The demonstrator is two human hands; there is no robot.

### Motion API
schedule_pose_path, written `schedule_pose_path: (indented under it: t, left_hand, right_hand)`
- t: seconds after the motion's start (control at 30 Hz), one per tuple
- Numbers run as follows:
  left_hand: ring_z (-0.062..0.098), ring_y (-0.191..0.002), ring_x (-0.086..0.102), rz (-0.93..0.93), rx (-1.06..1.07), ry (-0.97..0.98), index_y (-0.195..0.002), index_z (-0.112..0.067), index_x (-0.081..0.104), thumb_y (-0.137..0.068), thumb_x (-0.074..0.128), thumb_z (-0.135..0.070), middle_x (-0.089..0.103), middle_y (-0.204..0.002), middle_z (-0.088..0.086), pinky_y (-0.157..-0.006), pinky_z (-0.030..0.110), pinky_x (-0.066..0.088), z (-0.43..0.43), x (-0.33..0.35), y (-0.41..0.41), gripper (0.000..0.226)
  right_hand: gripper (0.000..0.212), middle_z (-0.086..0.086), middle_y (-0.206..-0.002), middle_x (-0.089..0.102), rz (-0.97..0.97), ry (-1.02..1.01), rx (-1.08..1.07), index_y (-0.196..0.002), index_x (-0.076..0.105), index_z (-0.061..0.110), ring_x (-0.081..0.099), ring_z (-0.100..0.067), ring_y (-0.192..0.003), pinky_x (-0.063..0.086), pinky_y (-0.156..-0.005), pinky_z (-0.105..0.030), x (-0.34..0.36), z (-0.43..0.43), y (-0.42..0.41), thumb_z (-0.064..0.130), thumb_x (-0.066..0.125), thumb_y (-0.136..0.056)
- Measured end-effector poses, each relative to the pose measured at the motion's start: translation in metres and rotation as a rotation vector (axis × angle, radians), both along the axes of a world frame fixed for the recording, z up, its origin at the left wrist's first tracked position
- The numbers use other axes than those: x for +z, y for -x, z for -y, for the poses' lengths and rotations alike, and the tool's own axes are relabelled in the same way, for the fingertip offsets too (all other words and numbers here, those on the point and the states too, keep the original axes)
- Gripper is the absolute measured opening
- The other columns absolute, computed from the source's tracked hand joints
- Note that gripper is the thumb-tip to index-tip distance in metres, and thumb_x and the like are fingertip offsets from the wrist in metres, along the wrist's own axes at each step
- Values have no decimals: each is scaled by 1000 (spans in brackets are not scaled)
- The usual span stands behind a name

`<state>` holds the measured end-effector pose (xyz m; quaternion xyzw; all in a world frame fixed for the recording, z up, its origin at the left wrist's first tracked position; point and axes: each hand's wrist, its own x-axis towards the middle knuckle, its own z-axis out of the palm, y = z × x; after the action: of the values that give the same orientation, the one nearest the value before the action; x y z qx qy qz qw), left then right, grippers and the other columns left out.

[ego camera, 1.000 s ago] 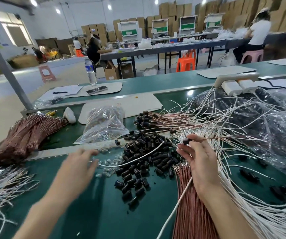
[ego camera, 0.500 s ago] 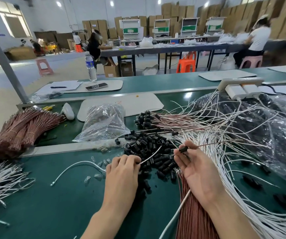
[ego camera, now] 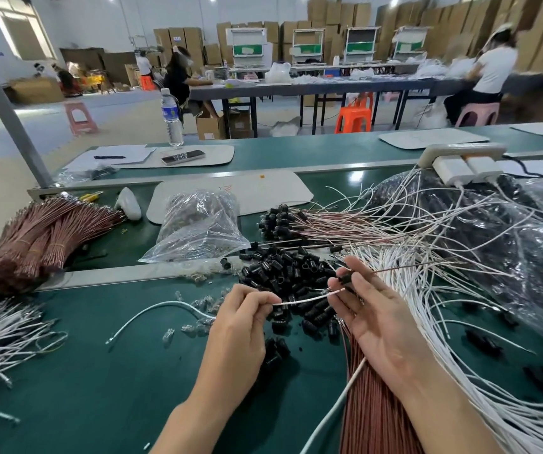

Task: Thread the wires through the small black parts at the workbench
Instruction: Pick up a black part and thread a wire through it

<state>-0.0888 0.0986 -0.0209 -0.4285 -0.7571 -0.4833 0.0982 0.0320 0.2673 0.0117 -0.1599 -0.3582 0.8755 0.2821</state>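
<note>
Over the near side of the bench (ego camera: 99, 388), in front of the pile (ego camera: 283, 270) of loose parts, the left hand (ego camera: 240, 326) pinches a white wire (ego camera: 302, 299) a short way back from its free end. The wire lies nearly level, its tip pointing right and almost touching the right hand (ego camera: 384, 326). That hand pinches a black part (ego camera: 345, 278) at its fingertips, just above the tip. The tip probably has to rise slightly to meet the bore, whose opening cannot be made out.
</note>
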Motion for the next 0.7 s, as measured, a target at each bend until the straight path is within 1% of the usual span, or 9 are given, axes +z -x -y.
schedule_pose_path:
  t: [0.1,0.17,0.27,0.4,0.53,0.7]
  left_hand:
    - [11,-99,59,20,2,-22,-107,-22,67,-101,49,-18,52,-104,-20,-84,13,42,0,0,0,19]
    - [11,-99,59,29,5,-51,-107,-24,66,-101,47,-22,53,-104,-18,-83,12,42,1,1,-1,20]
    - [11,-99,59,32,16,-78,-106,-27,64,-100,47,-22,54,-104,-15,-82,11,42,1,2,-1,19]
    - [11,-99,59,43,35,-61,-106,-28,64,-100,47,-23,54,-104,-16,-83,13,43,1,1,0,19]
    - [9,-100,58,44,51,-20,-106,-28,65,-102,51,-18,53,-103,-17,-84,13,42,-1,0,0,17]
    - [8,-96,57,32,41,-7,-109,-24,67,-101,53,-23,52,-101,-19,-81,12,40,-1,3,-2,17]
  right_hand:
    - [29,-10,-105,74,-3,-15,19,-111,78,10,74,-21,-90,62,-73,-31,0,1,-1,8,60,-89]
    - [29,-9,-105,74,-8,-17,18,-113,77,11,74,-19,-87,63,-72,-30,-1,0,-1,8,60,-90]
    - [28,-7,-106,74,-3,-27,13,-113,78,13,73,-16,-83,63,-70,-30,-2,-2,-1,8,60,-91]
    - [29,-8,-111,74,10,-65,20,-117,76,15,74,-18,-88,62,-71,-30,-4,-2,-1,9,60,-93]
    - [29,-9,-114,74,12,-90,26,-117,76,15,74,-19,-92,62,-70,-29,-4,-2,-2,9,60,-94]
    - [30,-11,-118,73,8,-119,41,-119,75,13,73,-21,-96,62,-73,-28,-4,1,-1,9,62,-93]
